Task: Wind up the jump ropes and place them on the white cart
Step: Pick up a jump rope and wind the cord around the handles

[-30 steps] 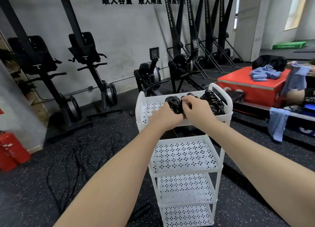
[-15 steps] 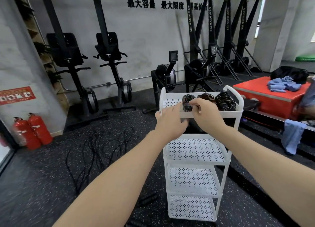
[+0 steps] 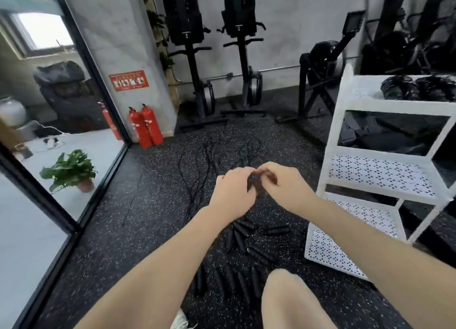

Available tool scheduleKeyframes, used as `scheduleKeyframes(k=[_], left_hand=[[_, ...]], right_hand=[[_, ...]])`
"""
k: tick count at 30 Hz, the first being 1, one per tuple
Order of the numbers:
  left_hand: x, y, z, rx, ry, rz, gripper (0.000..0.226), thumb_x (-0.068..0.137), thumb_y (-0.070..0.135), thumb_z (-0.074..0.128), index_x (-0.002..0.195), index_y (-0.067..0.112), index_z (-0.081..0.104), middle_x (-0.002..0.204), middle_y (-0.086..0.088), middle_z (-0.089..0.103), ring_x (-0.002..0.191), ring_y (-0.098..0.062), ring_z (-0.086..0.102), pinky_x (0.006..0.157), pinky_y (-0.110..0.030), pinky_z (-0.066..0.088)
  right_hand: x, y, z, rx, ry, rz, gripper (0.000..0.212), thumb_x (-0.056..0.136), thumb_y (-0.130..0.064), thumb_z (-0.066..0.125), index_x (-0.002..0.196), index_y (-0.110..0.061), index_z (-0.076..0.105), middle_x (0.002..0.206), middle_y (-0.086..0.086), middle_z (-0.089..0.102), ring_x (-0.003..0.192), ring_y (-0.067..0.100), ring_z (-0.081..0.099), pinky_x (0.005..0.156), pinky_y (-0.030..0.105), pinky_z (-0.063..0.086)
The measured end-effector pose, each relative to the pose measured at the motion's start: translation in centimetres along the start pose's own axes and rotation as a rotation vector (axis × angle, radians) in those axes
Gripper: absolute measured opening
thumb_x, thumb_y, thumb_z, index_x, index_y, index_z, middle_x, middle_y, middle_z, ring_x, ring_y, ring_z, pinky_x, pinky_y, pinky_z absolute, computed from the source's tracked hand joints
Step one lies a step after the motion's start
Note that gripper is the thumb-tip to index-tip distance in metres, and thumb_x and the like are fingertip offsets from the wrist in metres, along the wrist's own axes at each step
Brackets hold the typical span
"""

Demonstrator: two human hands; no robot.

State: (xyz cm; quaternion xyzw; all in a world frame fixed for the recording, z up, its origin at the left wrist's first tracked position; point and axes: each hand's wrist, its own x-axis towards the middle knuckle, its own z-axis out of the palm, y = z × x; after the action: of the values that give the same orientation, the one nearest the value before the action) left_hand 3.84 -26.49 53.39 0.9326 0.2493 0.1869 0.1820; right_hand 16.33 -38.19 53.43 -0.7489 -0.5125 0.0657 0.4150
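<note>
Left hand: the left hand [image 3: 233,195] is curled, and its fingers touch a small dark thing [image 3: 254,180] held between both hands.
Right hand: the right hand [image 3: 283,185] is curled too, and its fingertips pinch the same dark thing from the other side.
Dark thing: it is blurry, so I cannot tell which part of a rope it is.
Loose jump ropes: thin black jump ropes [image 3: 209,156] lie tangled on the floor, past the hands.
Handles: many black handles [image 3: 243,240] lie on the floor under the arms, near the bottom of the cart.
White cart: the white cart [image 3: 385,170] stands on the right, just beside the right arm.
Wound ropes: black wound ropes [image 3: 417,88] sit in the top tray of the cart.
Floor: the floor [image 3: 138,220] is black with light specks.
Other things: two red fire extinguishers [image 3: 145,126] stand by the wall, and a potted plant [image 3: 70,170] sits behind the glass on the left.
Knee: a bare knee [image 3: 288,296] shows at the bottom.
</note>
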Motion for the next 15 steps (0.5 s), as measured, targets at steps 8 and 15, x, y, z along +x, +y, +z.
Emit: scheduleKeyframes(k=[8, 15], left_hand=[[-9.1, -12.2, 4.3, 0.095, -0.192, -0.282, 0.031, 0.101, 0.028, 0.052, 0.130, 0.028, 0.065, 0.122, 0.007, 0.069, 0.114, -0.020, 0.063, 0.107, -0.043, 0.041], [-11.5, -21.1, 10.1, 0.075, -0.389, -0.565, 0.036, 0.103, 0.029, 0.050, 0.138, 0.023, 0.057, 0.123, -0.001, 0.067, 0.116, -0.027, 0.061, 0.105, -0.048, 0.045]], right_hand=[[-1.7, 2.8, 14.1, 0.039, -0.335, 0.114, 0.017, 0.099, -0.020, 0.056, 0.113, -0.028, 0.064, 0.089, -0.009, 0.069, 0.071, 0.018, 0.068, 0.069, 0.033, 0.055], [-3.2, 8.8, 23.8, -0.034, -0.630, 0.316, 0.014, 0.102, -0.025, 0.052, 0.114, -0.028, 0.059, 0.101, -0.007, 0.065, 0.082, 0.017, 0.070, 0.072, 0.035, 0.057]])
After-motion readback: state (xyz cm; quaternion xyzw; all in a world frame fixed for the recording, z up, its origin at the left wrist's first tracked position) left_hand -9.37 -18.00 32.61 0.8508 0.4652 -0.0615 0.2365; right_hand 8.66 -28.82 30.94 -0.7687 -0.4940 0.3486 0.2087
